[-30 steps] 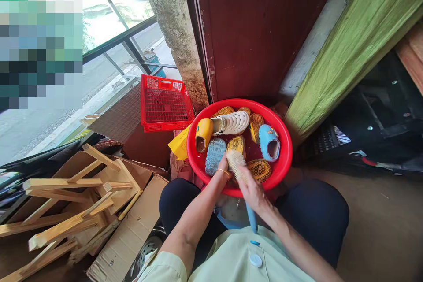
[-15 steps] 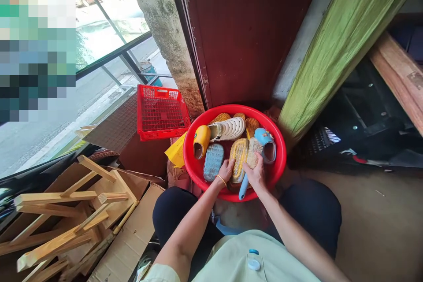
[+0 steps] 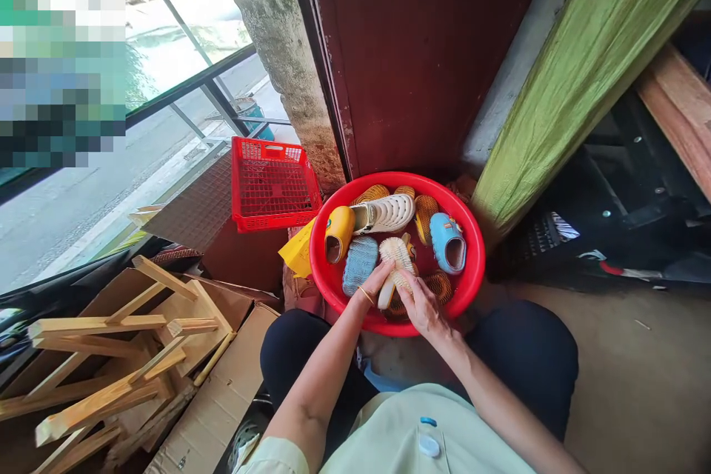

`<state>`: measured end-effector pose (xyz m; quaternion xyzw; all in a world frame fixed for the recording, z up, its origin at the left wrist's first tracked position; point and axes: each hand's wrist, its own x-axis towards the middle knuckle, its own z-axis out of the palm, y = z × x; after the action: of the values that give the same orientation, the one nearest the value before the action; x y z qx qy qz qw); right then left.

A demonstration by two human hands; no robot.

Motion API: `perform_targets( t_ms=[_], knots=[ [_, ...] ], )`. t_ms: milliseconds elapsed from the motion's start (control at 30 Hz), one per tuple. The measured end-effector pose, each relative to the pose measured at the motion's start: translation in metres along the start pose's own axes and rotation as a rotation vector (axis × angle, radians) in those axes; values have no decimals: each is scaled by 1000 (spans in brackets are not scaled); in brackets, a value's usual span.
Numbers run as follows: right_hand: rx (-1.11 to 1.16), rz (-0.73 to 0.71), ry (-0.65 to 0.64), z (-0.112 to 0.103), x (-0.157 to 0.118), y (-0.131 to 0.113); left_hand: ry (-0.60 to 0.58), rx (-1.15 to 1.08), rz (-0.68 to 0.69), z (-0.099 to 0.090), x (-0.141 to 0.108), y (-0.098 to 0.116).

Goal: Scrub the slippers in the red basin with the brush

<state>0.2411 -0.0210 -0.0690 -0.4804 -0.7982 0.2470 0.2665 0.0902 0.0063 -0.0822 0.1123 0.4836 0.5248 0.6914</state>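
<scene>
A red basin (image 3: 475,266) sits between my knees with several clogs in it. My left hand (image 3: 378,280) is closed on a clog, whose pale edge (image 3: 386,296) shows below my fingers. Closed over its right side, my right hand (image 3: 422,305) holds a scrub brush; its blue handle is hidden now. Cream bristles (image 3: 393,249) seem to lie against the clog, though brush and clog are hard to tell apart. Around them are a blue-grey sole (image 3: 361,266), a yellow clog (image 3: 339,231), a white clog (image 3: 392,212) and a light blue clog (image 3: 447,243).
A red plastic crate (image 3: 276,218) stands behind the basin to the left. Upturned wooden stools (image 3: 122,329) and cardboard (image 3: 222,378) fill the left side. A dark red door (image 3: 422,52) is beyond the basin, and a green curtain (image 3: 538,104) hangs at the right.
The clog in my left hand has turned, so its yellow-tan sole no longer faces up. My right hand has moved left and down with the brush, covering its blue handle.
</scene>
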Motion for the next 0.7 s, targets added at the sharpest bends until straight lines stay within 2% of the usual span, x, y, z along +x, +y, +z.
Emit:
perform_targets(
  t_ms=[100,233,333,400,533,700],
  knots=[
    [-152,54,-87,-7,21,-2,-180,80,80,-7,0,1],
    [-197,39,-99,-4,43,1,-230,105,96,-18,7,-2],
    [-82,-71,-73,-1,40,11,-274,75,103,-26,14,-7],
    [-61,-81,-75,-3,35,19,-298,67,106,-28,17,-10],
    [-133,72,-77,-13,41,28,-284,168,77,-30,19,-12],
    [17,290,-146,-16,83,29,-242,251,86,-34,19,-14]
  ],
)
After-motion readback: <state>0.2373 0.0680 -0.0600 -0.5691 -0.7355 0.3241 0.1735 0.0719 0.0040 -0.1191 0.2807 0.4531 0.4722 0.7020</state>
